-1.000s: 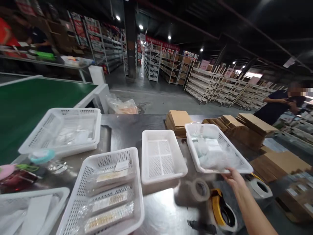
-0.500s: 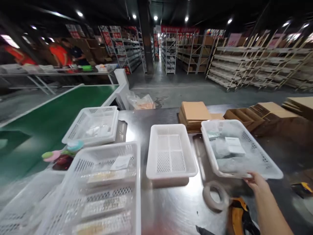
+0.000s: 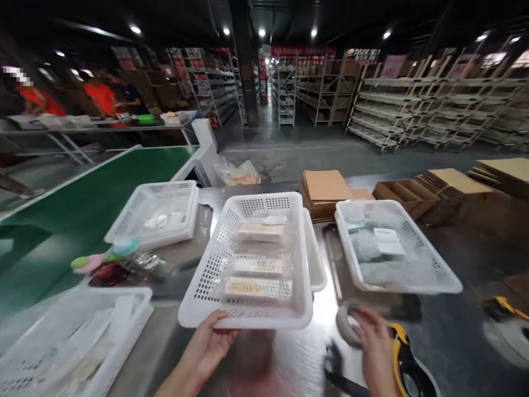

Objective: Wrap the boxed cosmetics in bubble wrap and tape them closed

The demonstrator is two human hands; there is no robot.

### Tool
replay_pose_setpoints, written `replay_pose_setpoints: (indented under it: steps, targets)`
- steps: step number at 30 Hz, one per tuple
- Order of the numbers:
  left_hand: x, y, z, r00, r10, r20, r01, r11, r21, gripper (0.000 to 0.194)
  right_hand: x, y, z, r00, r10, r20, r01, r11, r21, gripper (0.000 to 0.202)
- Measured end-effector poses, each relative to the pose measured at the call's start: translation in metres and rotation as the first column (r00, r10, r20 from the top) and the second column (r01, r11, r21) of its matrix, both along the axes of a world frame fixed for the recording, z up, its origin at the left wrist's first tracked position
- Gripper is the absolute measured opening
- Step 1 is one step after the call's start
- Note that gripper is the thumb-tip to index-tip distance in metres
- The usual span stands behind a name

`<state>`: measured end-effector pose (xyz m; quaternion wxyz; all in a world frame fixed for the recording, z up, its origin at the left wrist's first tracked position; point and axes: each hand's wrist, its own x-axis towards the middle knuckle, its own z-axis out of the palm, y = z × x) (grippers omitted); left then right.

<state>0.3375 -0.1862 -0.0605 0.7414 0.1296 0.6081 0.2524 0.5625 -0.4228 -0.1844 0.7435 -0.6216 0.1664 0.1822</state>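
My left hand [image 3: 212, 342] is closed on the near rim of a white perforated basket [image 3: 192, 298], thumb over the edge. Several bubble-wrapped packs [image 3: 258, 286] and a white slip [image 3: 275, 220] lie inside it. Tilted toward me, this basket partly covers another white basket [image 3: 316, 264]. My right hand [image 3: 375, 344] is over the table by a roll of tape [image 3: 346, 325]; its fingers overlap the roll but are blurred, so a grip cannot be made out. Right beside that hand is a yellow-and-black tape dispenser [image 3: 407, 358].
At the right stands a basket [image 3: 433, 281] of clear-wrapped goods with a white label. Cardboard stacks [image 3: 326, 187] line the far table edge. More baskets [image 3: 188, 220] stand at left, near a green conveyor belt [image 3: 124, 171]. A black-handled tool [image 3: 347, 383] lies in front.
My left hand has come into view, and the basket of wrapped packs has moved right, over the middle basket. My right hand has left the right basket's rim and moved left to the tape roll.
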Motion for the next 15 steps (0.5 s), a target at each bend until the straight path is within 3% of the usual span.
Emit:
replay_pose_setpoints:
  steps: [2,3,4,6,9,12,14,15]
  targets:
    - [0.025,-0.015,0.005,0.999,-0.026,0.024,0.026,1.000,-0.005,0.038,-0.075,0.035,0.015,0.967,0.256,0.008,-0.254,0.953,0.162,0.067]
    - [0.037,-0.024,0.007,0.998,-0.041,0.041,0.041,0.999,-0.002,0.038,-0.104,0.055,0.025,0.956,0.292,0.019,-0.286,0.921,0.265,0.080]
    - [0.048,-0.033,0.010,0.996,-0.061,0.069,0.061,0.998,0.000,0.038,-0.124,0.075,0.036,0.964,0.265,0.022,-0.256,0.905,0.338,0.087]
    - [0.067,-0.050,0.012,0.988,-0.103,0.116,0.105,0.995,-0.004,0.036,-0.140,0.105,0.060,0.989,0.147,-0.001,-0.136,0.918,0.373,0.085]
    - [0.092,-0.075,0.007,0.972,-0.154,0.178,0.153,0.988,0.020,0.033,-0.115,0.118,0.087,0.997,-0.058,-0.058,0.072,0.955,0.288,0.071]
    - [0.114,-0.099,-0.002,0.915,-0.290,0.280,0.286,0.957,0.059,0.025,-0.066,0.097,0.094,0.986,-0.162,-0.033,0.165,0.962,0.220,0.051]
    - [0.123,-0.112,-0.010,0.786,-0.506,0.355,0.483,0.861,0.157,0.027,-0.026,0.075,0.093,0.975,-0.224,0.005,0.219,0.955,0.201,0.038]
    - [0.123,-0.116,-0.016,0.688,-0.631,0.358,0.589,0.774,0.233,0.035,-0.004,0.064,0.094,0.967,-0.255,0.013,0.248,0.950,0.189,0.034]
